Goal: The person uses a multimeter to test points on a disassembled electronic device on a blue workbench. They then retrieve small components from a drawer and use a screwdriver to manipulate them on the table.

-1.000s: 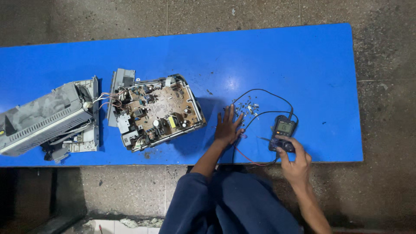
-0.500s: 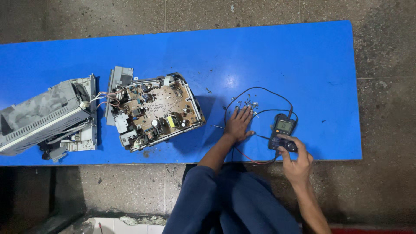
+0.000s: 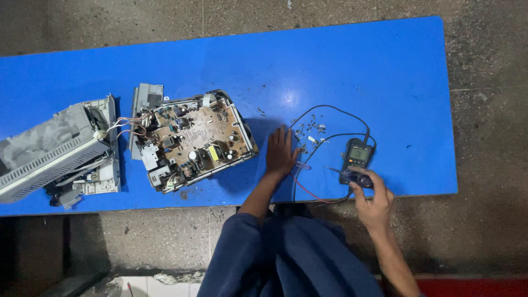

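Observation:
My left hand lies flat and palm down on the blue table, fingers apart, between a brown circuit board in its tray and a scatter of small screws. My right hand grips the lower end of a dark multimeter near the table's front edge. Black and red test leads loop from the meter across the table; a probe lies just right of my left hand.
A grey, opened device housing lies at the table's left end, joined to the board by thin wires. A small grey panel sits behind the board. Rough concrete floor surrounds the table.
My left hand has shifted from the screws and leads to rest flat a little to the left, closer to the board. My right hand stays on the multimeter.

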